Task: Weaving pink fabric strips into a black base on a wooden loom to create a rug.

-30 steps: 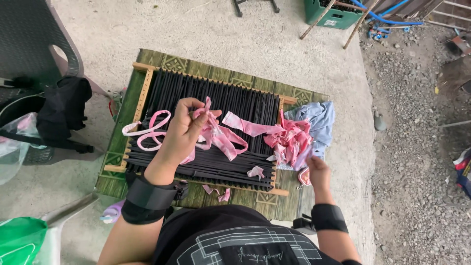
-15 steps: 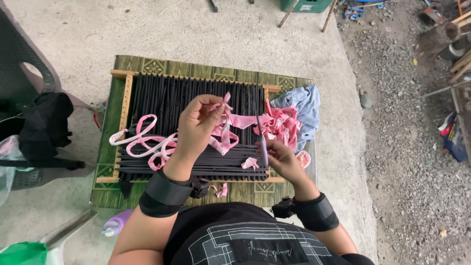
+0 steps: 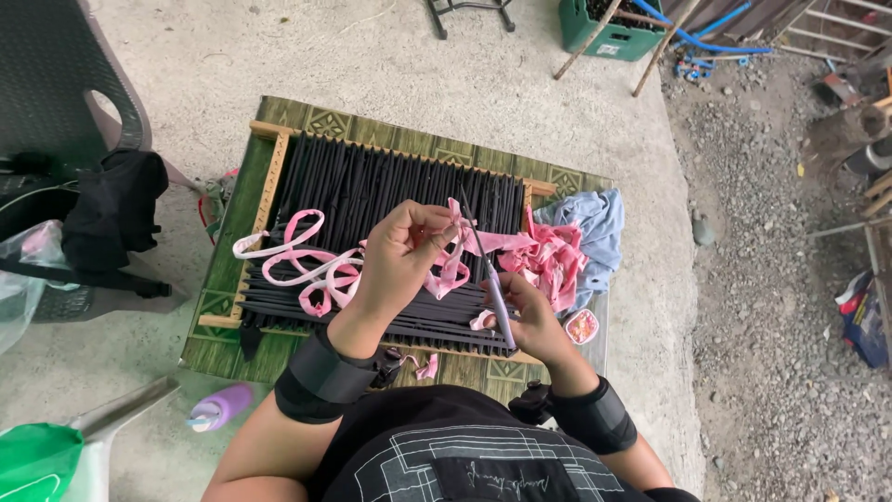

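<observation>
Left hand (image 3: 401, 265) pinches a pink fabric strip (image 3: 297, 265) above the black-strung wooden loom frame (image 3: 269, 172); right hand (image 3: 530, 316) grips a slim hook tool (image 3: 488, 270), its tip angled up toward the pinched end; more pink strips (image 3: 553, 260) are heaped at the frame's right edge beside a blue cloth (image 3: 595, 232). To my eye, doing this well means holding the strip taut and bringing the hook in close to the pinch, so the loop catches cleanly without snagging the black strands.
</observation>
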